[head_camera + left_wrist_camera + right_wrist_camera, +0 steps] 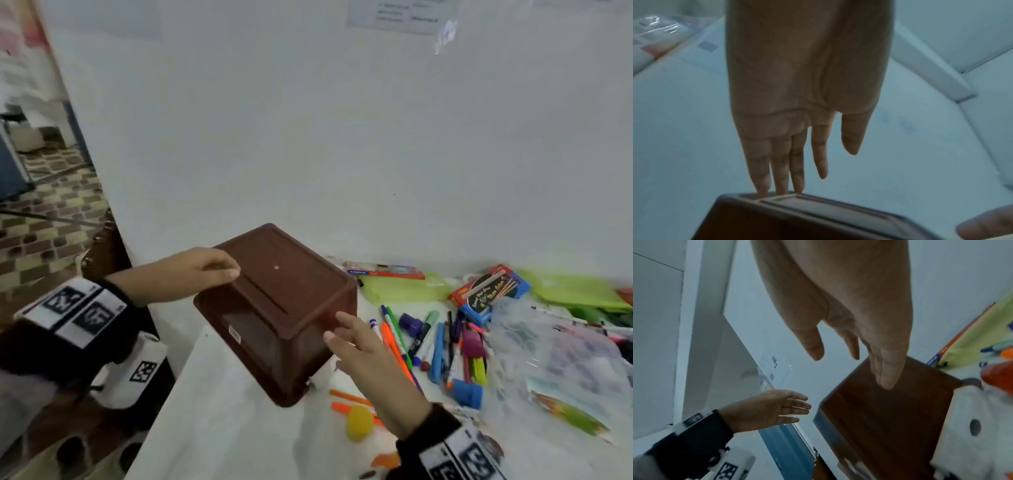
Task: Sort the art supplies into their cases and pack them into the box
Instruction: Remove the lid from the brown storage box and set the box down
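A dark brown plastic box (277, 308) sits bottom-up and tilted at the left end of the white table (222, 418). My left hand (222, 269) lies with straight fingers on the box's upper left edge; the left wrist view shows fingertips (781, 186) touching the box rim (797, 211). My right hand (342, 332) is spread open against the box's right side, its fingers (888, 376) over the brown wall (890, 426). Loose markers and pens (431, 342) lie in a heap to the right of the box. What is under the box is hidden.
Behind the pens lie a green case (404, 287), a flat pencil tin (383, 270), a blue-and-red colour box (489, 291) and another green case (575, 291). A clear plastic bag (555, 349) covers the right side. Orange pens (349, 399) and a yellow sponge (359, 423) lie near my right wrist. The table's left edge is close to the box.
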